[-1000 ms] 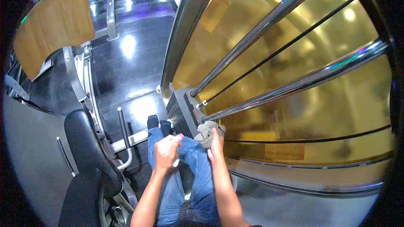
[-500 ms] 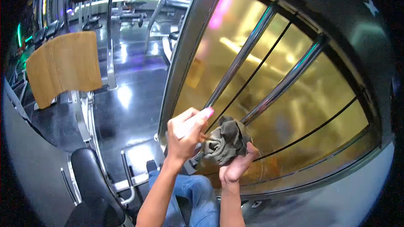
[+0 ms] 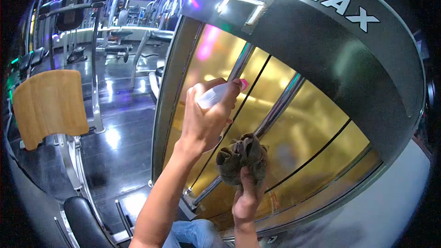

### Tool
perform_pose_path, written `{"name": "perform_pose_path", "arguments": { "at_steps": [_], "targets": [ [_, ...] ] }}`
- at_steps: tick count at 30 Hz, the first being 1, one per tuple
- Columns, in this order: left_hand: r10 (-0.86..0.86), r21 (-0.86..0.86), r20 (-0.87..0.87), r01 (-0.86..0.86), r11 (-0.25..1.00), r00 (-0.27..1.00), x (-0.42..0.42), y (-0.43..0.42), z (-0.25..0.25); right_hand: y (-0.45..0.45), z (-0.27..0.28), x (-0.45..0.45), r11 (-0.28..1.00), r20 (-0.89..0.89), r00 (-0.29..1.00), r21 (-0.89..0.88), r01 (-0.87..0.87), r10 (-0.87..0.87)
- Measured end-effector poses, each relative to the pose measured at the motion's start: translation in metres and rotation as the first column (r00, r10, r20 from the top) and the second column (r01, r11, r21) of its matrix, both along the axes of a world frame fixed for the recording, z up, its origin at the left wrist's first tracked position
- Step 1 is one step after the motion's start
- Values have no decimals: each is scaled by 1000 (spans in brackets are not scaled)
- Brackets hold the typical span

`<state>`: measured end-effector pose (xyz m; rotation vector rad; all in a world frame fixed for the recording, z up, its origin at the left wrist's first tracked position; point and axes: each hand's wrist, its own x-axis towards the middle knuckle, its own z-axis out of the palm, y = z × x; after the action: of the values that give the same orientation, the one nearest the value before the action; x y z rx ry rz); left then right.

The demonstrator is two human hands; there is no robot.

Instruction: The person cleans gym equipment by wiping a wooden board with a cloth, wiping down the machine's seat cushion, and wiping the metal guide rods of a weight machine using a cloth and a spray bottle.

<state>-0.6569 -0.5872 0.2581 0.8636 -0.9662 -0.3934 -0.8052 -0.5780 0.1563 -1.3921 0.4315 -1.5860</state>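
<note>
My left hand [image 3: 200, 126] is closed around a translucent white spray bottle [image 3: 213, 96] with a pink nozzle, raised before the gold-tinted panel [image 3: 317, 133] of a gym machine. Part of the bottle is hidden by my fingers. Lower and to the right, my right hand [image 3: 247, 202] grips a crumpled dark grey-green cloth [image 3: 242, 158], thumb pressed on its front. Behind the cloth runs a chrome guide rod [image 3: 279, 103]. A second chrome rod [image 3: 242, 62] passes behind my left hand, and a thin black cable [image 3: 258, 76] runs between them.
The machine's dark top frame [image 3: 317, 36] carries white "PLAMAX" lettering. On the left stand a bench with a wooden board [image 3: 50, 105] and a black padded seat [image 3: 87, 222]. More gym equipment fills the background above a shiny dark floor [image 3: 124, 156].
My left hand and the spray bottle have risen away from the cloth. The view has tilted up, showing more of the top frame and its lettering. My right hand still holds the cloth.
</note>
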Motion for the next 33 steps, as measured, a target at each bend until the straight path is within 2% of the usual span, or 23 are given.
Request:
{"name": "perform_pose_path", "arguments": {
  "at_steps": [5, 6, 8, 9, 11, 12, 15, 17, 20, 21, 22, 23, 24, 26, 29, 31, 33],
  "targets": [
    [56, 17, -38, -55, 998, 998, 0, -6, 2, -5, 3, 6, 998, -99, 995, -63, 8, -14],
    [39, -52, -22, -41, 998, 999, 1, -7, -1, -6, 4, 10, 998, -99, 995, -64, 13, -20],
    [72, -80, 8, -71, 994, 997, 2, -4, -3, -9, 7, 20, 962, -90, 986, -245, 118, -144],
    [111, -106, 37, -106, 989, 993, 2, 0, -4, -13, 11, 26, 961, -90, 985, -249, 122, -148],
    [130, -109, 34, -126, 986, 991, 3, 10, -3, -24, 20, 40, 948, 52, 984, -265, 177, -169],
    [121, -104, 44, -116, 988, 992, 5, 13, -3, -33, 23, 47, 922, 56, 965, -284, 261, -256],
    [117, -133, 62, -108, 985, 991, 9, 14, -1, -50, 46, 63, 862, 105, 948, -397, 316, -299],
    [321, -273, 268, -248, 930, 908, 13, 7, -4, -58, 50, 71, 844, 114, 939, -415, 341, -324],
    [315, -183, 368, -264, 947, 875, 21, 13, -7, -59, 49, 76, 819, 185, 910, -397, 414, -370],
    [315, -184, 368, -264, 947, 875, 19, 14, -8, -55, 49, 74, 845, 190, 925, -380, 377, -328],
    [340, -284, 303, -256, 924, 890, 15, 14, -9, -53, 49, 74, 868, 194, 939, -364, 339, -285],
    [356, -382, 236, -251, 890, 904, 13, 15, -11, -52, 50, 74, 867, 195, 938, -366, 340, -286],
    [355, -383, 235, -250, 889, 905, 13, 20, -10, -53, 52, 75, 852, 172, 928, -370, 371, -329],
    [121, -122, 71, -112, 986, 990, 15, 36, -6, -56, 56, 79, 835, 151, 916, -377, 401, -371],
    [98, -85, 74, -91, 992, 992, 20, 48, -12, -66, 70, 90, 782, 168, 881, -409, 470, -442],
    [84, -75, 74, -78, 994, 994, 23, 53, -19, -72, 82, 102, 752, 212, 837, -368, 547, -505],
    [66, -76, 53, -61, 995, 996, 25, 59, -25, -80, 94, 111, 763, 264, 835, -341, 549, -483]
  ]
}}
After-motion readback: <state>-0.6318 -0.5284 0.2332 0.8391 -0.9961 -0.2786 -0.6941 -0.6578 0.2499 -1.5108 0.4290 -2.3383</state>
